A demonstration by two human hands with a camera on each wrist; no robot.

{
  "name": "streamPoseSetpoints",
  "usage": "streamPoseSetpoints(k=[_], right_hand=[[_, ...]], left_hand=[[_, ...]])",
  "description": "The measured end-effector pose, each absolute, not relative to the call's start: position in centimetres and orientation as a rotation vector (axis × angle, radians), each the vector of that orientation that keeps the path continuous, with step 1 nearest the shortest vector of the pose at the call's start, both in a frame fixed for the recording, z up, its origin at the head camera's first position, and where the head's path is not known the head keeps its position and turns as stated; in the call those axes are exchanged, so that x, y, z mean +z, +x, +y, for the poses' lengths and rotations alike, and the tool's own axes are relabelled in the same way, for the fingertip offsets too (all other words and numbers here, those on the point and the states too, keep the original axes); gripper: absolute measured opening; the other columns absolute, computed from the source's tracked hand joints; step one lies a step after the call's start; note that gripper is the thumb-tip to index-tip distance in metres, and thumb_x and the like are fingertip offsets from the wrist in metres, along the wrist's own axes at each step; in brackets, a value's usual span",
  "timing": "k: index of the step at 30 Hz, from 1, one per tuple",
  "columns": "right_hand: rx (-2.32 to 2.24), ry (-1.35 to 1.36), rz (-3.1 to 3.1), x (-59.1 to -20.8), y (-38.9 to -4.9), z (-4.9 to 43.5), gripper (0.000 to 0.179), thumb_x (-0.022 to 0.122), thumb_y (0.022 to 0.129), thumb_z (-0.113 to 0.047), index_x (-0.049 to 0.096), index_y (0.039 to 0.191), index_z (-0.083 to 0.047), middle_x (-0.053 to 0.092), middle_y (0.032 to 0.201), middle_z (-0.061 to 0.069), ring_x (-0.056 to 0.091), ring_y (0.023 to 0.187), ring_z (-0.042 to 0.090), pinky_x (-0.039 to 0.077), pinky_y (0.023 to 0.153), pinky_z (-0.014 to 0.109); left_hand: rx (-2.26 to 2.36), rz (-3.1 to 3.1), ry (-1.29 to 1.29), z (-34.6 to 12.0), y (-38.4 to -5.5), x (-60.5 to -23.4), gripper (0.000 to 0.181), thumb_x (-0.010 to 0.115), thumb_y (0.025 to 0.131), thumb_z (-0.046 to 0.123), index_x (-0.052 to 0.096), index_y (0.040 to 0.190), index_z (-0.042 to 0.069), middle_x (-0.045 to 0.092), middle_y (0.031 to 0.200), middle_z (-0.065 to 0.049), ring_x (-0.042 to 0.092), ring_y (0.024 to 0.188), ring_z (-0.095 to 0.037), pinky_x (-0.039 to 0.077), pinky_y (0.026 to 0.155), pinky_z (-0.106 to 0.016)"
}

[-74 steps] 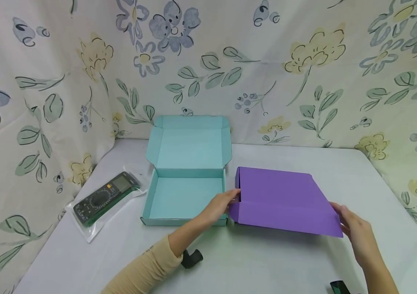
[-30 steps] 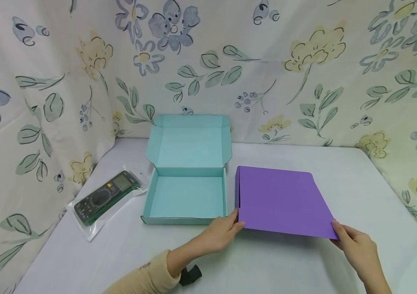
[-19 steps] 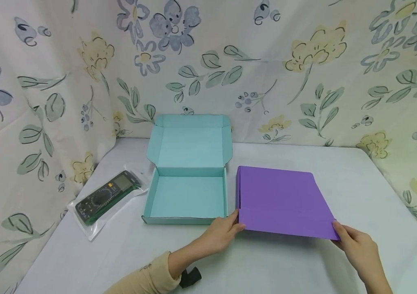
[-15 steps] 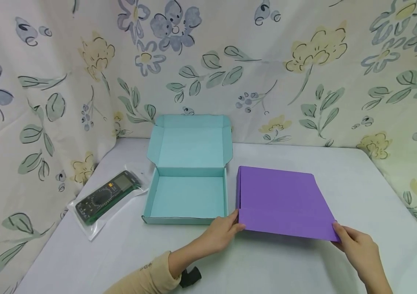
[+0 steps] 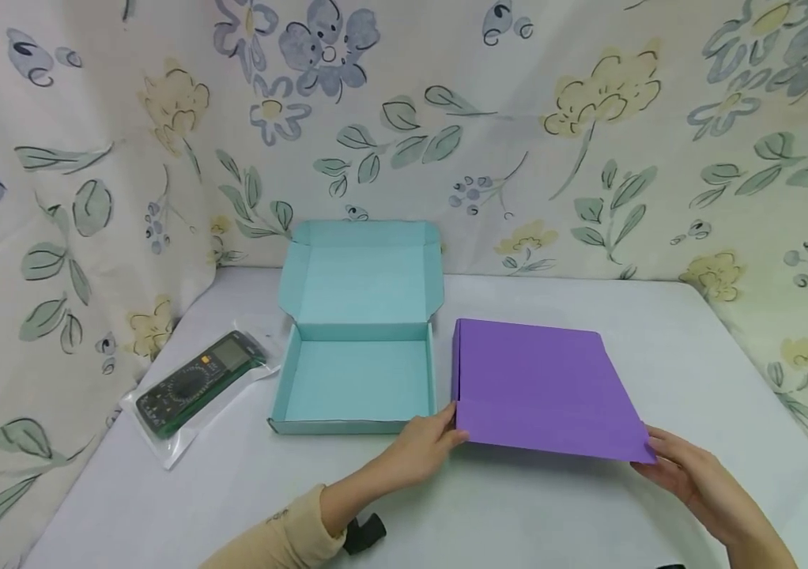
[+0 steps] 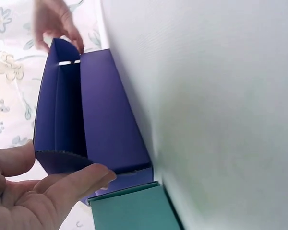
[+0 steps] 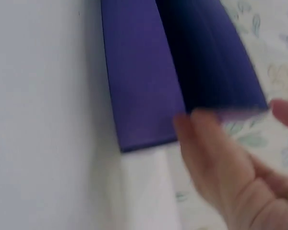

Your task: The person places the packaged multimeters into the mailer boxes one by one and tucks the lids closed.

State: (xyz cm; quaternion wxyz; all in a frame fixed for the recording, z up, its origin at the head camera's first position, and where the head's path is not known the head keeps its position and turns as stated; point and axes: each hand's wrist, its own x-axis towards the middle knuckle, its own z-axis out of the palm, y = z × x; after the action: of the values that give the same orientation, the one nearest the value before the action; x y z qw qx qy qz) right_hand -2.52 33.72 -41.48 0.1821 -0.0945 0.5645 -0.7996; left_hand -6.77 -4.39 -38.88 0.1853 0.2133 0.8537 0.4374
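Observation:
A purple cardboard box (image 5: pixel 539 379) lies on the white table, its lid slanting over the front with a gap beneath, seen in the left wrist view. My left hand (image 5: pixel 414 454) pinches the lid's front left corner, thumb on the edge and fingers against the side flap. At the front right corner, my right hand (image 5: pixel 703 482) touches the box with fairly straight fingers. The right wrist view has those fingers (image 7: pixel 209 148) at the side flap and the thumb near the lid corner, blurred. Left of it stands a teal box (image 5: pixel 357 379) with its lid raised and nothing inside.
A multimeter (image 5: pixel 198 383) in a clear plastic bag lies at the table's left. Below my left sleeve a small black object (image 5: pixel 364 533) sits partly hidden. A floral curtain (image 5: pixel 404 118) hangs behind the white table (image 5: pixel 553 521).
My left hand has slid down from the purple box's side to its front corner as the lid's front lowered. My right fingers have loosened from their pinch on the right corner.

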Motion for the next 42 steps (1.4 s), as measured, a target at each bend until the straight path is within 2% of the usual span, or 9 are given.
streamPoseSetpoints(k=[5,8,16,19,24,31,33,35,42], right_hand=[[-2.285,-0.394,1.167,-41.8,-3.4,34.8,0.055,0.007,0.105,-0.004,0.054,0.134,-0.008,0.059,0.131,0.006,0.057,0.121,0.021,0.042,0.103,0.034],[-2.263,-0.466,1.121,-42.1,-3.2,35.1,0.057,0.009,0.102,0.005,0.048,0.141,-0.01,0.056,0.136,0.007,0.054,0.125,0.023,0.039,0.105,0.036],[-1.905,-0.328,2.153,-42.0,-2.6,34.1,0.057,0.054,0.09,0.014,0.047,0.129,-0.026,0.06,0.111,-0.007,0.068,0.096,0.017,0.056,0.078,0.028],[-1.798,-0.284,2.351,-41.4,-2.9,33.8,0.051,0.059,0.086,0.014,0.052,0.123,-0.02,0.06,0.106,-0.008,0.069,0.087,0.017,0.057,0.071,0.027],[-1.532,-0.288,2.575,-40.4,-3.0,33.5,0.043,0.071,0.081,0.007,0.057,0.118,-0.009,0.061,0.105,-0.011,0.066,0.089,0.009,0.056,0.071,0.026],[-1.345,-0.239,2.665,-39.4,-3.0,33.5,0.038,0.079,0.076,-0.001,0.061,0.11,-0.004,0.064,0.101,-0.009,0.064,0.089,0.002,0.056,0.069,0.026],[-1.377,-0.212,2.627,-39.5,-2.9,33.4,0.038,0.078,0.077,-0.001,0.061,0.11,-0.003,0.064,0.101,-0.009,0.066,0.089,0.003,0.056,0.068,0.026],[-1.415,-0.178,2.596,-39.6,-2.7,33.4,0.037,0.077,0.078,0.0,0.061,0.111,-0.003,0.064,0.101,-0.009,0.067,0.089,0.004,0.055,0.068,0.026],[-1.473,-0.065,2.474,-39.7,-2.2,33.0,0.037,0.07,0.085,0.001,0.055,0.114,-0.015,0.061,0.104,0.003,0.067,0.086,0.007,0.052,0.068,0.026]], left_hand=[[1.237,2.379,0.608,-4.7,-7.0,-38.6,0.057,0.051,0.102,0.023,0.034,0.146,-0.008,0.035,0.064,0.003,0.026,0.054,-0.008,0.032,0.054,-0.023],[1.254,2.357,0.619,-4.8,-7.1,-38.6,0.056,0.051,0.102,0.022,0.035,0.146,-0.007,0.035,0.064,0.003,0.025,0.054,-0.008,0.032,0.053,-0.023],[1.28,2.339,0.633,-4.8,-7.4,-38.7,0.055,0.051,0.102,0.021,0.035,0.146,-0.007,0.039,0.068,0.001,0.026,0.056,-0.009,0.028,0.05,-0.023],[1.278,2.345,0.634,-4.8,-7.4,-38.7,0.055,0.052,0.102,0.021,0.036,0.146,-0.007,0.064,0.093,-0.014,0.039,0.064,-0.01,0.037,0.059,-0.024],[1.264,2.351,0.648,-5.0,-7.5,-38.5,0.054,0.05,0.102,0.02,0.036,0.145,-0.009,0.054,0.134,-0.025,0.05,0.088,-0.015,0.043,0.074,-0.029],[1.254,2.337,0.678,-5.0,-7.6,-38.5,0.052,0.048,0.103,0.019,0.035,0.146,-0.008,0.064,0.108,-0.02,0.041,0.073,-0.013,0.037,0.066,-0.025],[1.254,2.333,0.679,-5.0,-7.6,-38.5,0.052,0.048,0.103,0.019,0.035,0.146,-0.008,0.064,0.109,-0.021,0.042,0.075,-0.013,0.038,0.066,-0.025],[1.25,2.338,0.682,-5.0,-7.6,-38.5,0.052,0.048,0.103,0.019,0.036,0.146,-0.008,0.059,0.128,-0.021,0.047,0.084,-0.014,0.04,0.071,-0.026],[1.231,2.342,0.677,-5.0,-7.8,-38.6,0.052,0.047,0.103,0.019,0.035,0.146,-0.008,0.063,0.116,-0.017,0.042,0.07,-0.012,0.038,0.065,-0.025]])
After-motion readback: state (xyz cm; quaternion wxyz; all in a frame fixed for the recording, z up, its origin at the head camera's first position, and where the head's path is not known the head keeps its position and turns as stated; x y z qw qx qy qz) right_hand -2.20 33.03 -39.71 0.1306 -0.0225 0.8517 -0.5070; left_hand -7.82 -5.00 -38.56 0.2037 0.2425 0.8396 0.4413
